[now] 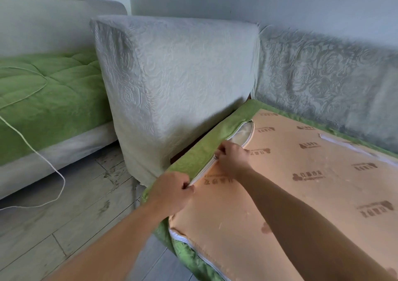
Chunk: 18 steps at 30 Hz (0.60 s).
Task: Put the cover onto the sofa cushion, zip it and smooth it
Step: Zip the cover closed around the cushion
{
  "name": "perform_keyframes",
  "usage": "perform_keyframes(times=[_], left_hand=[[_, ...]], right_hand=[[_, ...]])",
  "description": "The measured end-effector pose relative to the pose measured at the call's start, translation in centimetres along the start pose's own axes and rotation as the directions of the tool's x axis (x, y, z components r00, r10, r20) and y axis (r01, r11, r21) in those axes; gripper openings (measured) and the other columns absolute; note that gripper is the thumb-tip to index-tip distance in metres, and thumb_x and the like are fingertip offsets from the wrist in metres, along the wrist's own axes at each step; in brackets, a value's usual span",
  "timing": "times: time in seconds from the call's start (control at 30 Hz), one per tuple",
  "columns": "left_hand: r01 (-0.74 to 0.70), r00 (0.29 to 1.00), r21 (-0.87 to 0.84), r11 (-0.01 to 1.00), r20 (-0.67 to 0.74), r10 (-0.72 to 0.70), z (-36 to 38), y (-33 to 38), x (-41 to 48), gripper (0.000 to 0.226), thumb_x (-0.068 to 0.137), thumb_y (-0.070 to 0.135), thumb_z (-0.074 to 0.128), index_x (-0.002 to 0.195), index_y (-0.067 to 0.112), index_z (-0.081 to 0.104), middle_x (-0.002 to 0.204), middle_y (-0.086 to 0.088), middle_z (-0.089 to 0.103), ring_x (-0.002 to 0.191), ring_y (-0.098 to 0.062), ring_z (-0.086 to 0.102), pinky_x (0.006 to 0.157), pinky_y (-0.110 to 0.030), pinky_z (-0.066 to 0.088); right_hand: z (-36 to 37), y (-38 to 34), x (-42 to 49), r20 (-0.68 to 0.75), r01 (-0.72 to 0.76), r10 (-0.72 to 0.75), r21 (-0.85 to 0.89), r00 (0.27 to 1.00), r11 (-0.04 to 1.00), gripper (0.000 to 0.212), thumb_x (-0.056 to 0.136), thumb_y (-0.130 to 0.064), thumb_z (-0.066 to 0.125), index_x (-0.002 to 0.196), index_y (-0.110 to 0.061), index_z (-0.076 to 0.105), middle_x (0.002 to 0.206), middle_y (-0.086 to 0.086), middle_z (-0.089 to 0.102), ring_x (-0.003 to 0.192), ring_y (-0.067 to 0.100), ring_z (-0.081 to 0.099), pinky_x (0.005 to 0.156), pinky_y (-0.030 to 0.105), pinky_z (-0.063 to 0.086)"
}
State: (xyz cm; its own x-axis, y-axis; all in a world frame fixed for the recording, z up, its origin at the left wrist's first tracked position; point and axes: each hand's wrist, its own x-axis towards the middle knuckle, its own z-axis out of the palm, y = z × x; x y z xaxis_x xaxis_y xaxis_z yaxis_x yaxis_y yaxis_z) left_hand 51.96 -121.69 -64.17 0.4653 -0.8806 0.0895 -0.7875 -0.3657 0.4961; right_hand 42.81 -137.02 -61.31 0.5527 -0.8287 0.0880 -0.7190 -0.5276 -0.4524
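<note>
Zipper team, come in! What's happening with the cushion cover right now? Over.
Left hand pinches zipped seam. Right hand pinches zipper pull. Cover on; cushion shows through unzipped stretch ahead. Sofa arm close beside, not touching hands.

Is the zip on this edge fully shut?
No, part open. Between left hand and right hand the zip is closed; past the right hand it gapes, pale cushion showing.

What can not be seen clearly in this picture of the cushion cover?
Head view:
- Zipper pull, mostly hidden under the right hand.
- Printed marks on the orange backing, too blurred to read.
- White cord, cut off by the left edge.
</note>
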Motion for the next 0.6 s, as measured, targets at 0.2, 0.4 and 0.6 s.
perform_keyframes(times=[0.2,0.4,0.6], left_hand=[[0.034,0.998,0.193,0.981,0.053,-0.045,0.7,1.3,1.5,0.029,0.084,0.026,0.051,0.060,0.017,0.037,0.062,0.003,0.041,0.060,-0.015,0.040,0.051,-0.026,0.028],[0.158,0.985,0.153,0.975,-0.094,-0.145,2.7,5.8,5.6,0.059,0.085,0.059,0.047,0.112,0.007,0.051,0.114,-0.009,0.047,0.107,-0.027,0.047,0.082,-0.035,0.038],[0.185,0.982,0.185,0.965,-0.055,-0.178,3.5,7.9,9.8,0.021,0.086,0.017,0.050,0.100,0.010,0.064,0.107,-0.011,0.064,0.103,-0.030,0.059,0.079,-0.033,0.045]], right_hand=[[-0.1,1.7,2.5,0.007,-0.052,0.051,0.093,0.999,0.994,0.011,0.089,-0.017,0.047,0.084,-0.017,0.057,0.082,0.000,0.058,0.083,0.022,0.052,0.086,0.035,0.031],[-1.1,1.7,2.6,-0.002,0.074,-0.074,0.108,0.997,0.991,0.010,0.089,-0.019,0.053,0.092,-0.013,0.061,0.086,0.002,0.061,0.086,0.022,0.053,0.091,0.037,0.038],[0.0,2.5,2.4,-0.054,0.150,-0.147,0.057,0.988,0.987,0.010,0.086,-0.016,0.051,0.085,-0.014,0.060,0.087,0.009,0.068,0.086,0.029,0.059,0.091,0.039,0.041]])
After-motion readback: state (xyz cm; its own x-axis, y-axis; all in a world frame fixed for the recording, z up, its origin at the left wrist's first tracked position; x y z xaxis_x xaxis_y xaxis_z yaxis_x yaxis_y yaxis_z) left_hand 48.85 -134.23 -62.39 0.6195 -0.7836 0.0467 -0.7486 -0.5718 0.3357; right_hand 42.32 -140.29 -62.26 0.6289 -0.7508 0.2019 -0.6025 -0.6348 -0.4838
